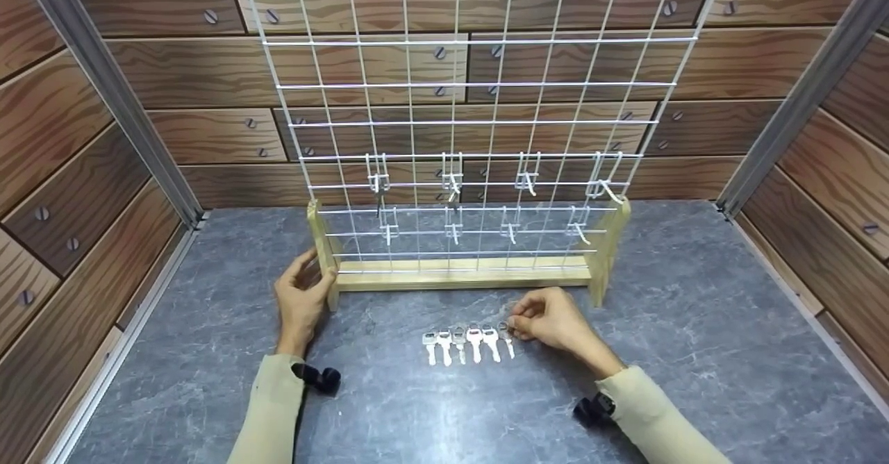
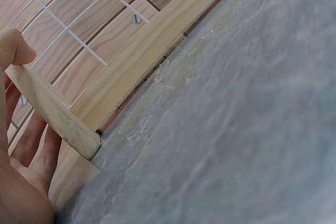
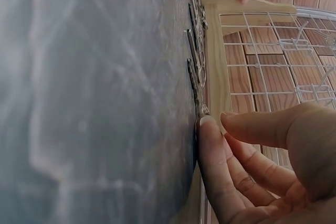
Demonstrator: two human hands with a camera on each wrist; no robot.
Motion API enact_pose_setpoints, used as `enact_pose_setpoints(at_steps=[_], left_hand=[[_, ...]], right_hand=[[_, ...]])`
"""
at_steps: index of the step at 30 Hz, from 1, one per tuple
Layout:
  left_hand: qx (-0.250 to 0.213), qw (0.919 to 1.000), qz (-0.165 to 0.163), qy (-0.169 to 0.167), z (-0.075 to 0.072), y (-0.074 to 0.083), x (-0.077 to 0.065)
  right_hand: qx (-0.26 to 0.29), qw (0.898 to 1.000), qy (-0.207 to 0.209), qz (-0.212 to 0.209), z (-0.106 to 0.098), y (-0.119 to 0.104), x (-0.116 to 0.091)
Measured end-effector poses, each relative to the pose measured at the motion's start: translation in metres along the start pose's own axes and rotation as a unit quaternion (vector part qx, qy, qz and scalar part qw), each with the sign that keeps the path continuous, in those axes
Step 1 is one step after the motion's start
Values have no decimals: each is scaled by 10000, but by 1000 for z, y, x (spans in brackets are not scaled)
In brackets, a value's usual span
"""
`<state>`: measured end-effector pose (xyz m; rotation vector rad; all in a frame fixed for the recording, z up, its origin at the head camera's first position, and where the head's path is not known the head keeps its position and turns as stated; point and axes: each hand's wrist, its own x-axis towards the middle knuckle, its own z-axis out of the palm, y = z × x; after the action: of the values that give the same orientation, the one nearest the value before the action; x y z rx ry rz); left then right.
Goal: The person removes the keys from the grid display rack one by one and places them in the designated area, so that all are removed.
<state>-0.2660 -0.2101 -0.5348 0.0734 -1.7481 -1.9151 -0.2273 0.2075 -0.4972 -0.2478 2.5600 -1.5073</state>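
My left hand [image 1: 300, 304] grips the left wooden upright [image 2: 58, 114] of a stand, thumb on the near side and fingers behind it. The stand holds up a white wire grid [image 1: 472, 120]. On the table in front lie several silver keys [image 1: 474, 342] in a row, each with a ring at its top. My right hand [image 1: 552, 321] is at the right end of the row, its fingertips right at the ring of the rightmost key [image 1: 510, 347]. In the right wrist view a small gap shows between thumb and forefinger [image 3: 211, 140].
Two rows of white hooks [image 1: 528, 179] hang on the lower grid. Small dark keys [image 1: 378, 203] hang from the two leftmost upper hooks. A wooden base bar [image 1: 462, 283] joins the uprights. Wood-patterned walls [image 1: 785, 130] enclose the grey marbled table [image 1: 208, 380].
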Motion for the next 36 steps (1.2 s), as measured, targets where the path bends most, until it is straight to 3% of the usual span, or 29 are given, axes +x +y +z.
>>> enact_pose_setpoints(at_steps=[12, 15, 20, 27, 36], left_hand=[[77, 10000, 18, -7, -1, 2, 0], [143, 9999, 26, 22, 0, 2, 0], [44, 10000, 21, -18, 0, 2, -1], [-54, 9999, 73, -52, -1, 1, 0], [-90, 9999, 61, 11, 0, 1, -1]], right_hand=[[52, 10000, 69, -2, -4, -11, -2], [128, 9995, 94, -261, -8, -14, -3], [-193, 9971, 258, -695, -16, -20, -3], [-156, 9959, 553, -704, -26, -39, -2], [148, 9921, 718, -1017, -37, -66, -6]])
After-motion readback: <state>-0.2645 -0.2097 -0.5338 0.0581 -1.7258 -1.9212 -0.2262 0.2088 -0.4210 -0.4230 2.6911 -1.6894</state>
